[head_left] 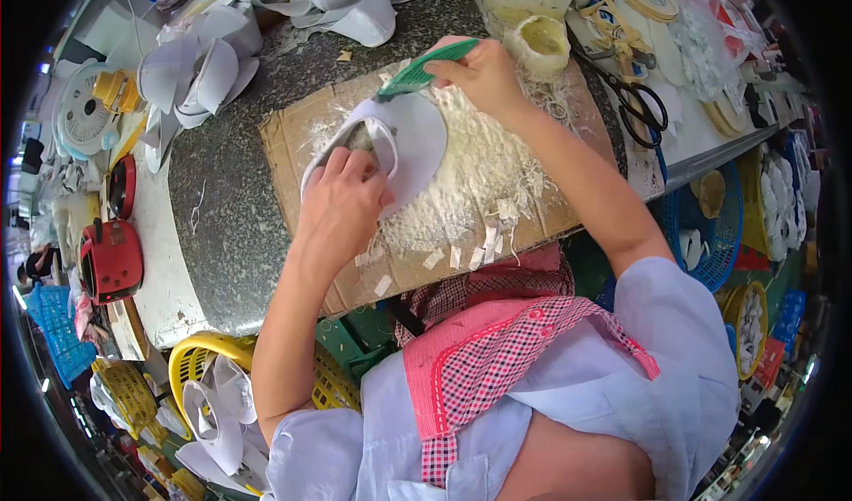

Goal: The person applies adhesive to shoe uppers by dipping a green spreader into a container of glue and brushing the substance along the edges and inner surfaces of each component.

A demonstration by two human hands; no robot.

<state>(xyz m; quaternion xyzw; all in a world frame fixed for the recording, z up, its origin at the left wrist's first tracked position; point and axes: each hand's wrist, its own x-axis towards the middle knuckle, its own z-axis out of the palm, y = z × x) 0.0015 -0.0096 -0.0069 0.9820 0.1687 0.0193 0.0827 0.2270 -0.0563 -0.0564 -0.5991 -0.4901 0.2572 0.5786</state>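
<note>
White shoe upper (410,142) lies on the cardboard sheet (568,208), pinned by the left hand (342,204), grip closed over its edge. Right hand (484,75) clamps a green brush (426,68) at its far rim; short, even strokes look best.

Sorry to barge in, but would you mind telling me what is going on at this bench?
A person is working on a white shoe upper laid on a sheet of cardboard. The left hand presses the upper down, while the right hand holds a green brush against its top edge. Pale shavings and cut strips cover the cardboard. Black scissors lie to the right, and more white uppers are piled nearby.
</note>
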